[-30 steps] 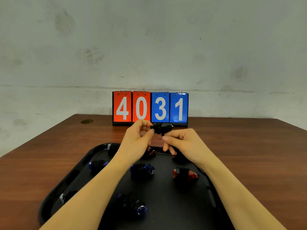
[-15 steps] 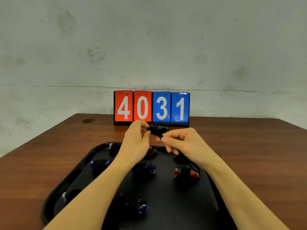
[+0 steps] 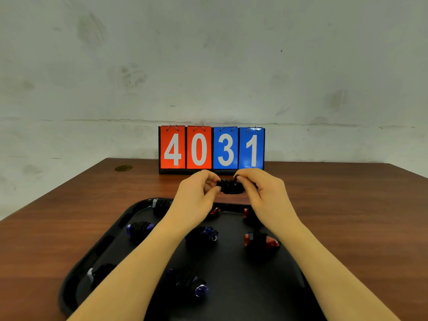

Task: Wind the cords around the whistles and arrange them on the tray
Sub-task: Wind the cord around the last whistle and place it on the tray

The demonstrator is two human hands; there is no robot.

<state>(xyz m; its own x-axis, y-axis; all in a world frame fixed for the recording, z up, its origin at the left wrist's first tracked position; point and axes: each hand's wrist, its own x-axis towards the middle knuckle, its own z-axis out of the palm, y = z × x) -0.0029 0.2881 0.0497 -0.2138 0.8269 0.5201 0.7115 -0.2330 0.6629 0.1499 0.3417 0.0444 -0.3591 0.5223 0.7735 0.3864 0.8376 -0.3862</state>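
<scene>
The tray (image 3: 111, 242) is black on the brown wooden desk (image 3: 58, 216). Whistles wear black cord: blue ones (image 3: 140, 229) toward its left edge, red ones (image 3: 261, 242) toward its right.

a brown wooden desk (image 3: 69, 230) stands against a pale wall. a black tray (image 3: 97, 256) lies on its near middle, reaching past the lower edge of the view. a scoreboard (image 3: 211, 148) reading 4031 stands upright at the far edge, well behind the tray. a small round dark mark (image 3: 123, 168) sits far left.
</scene>
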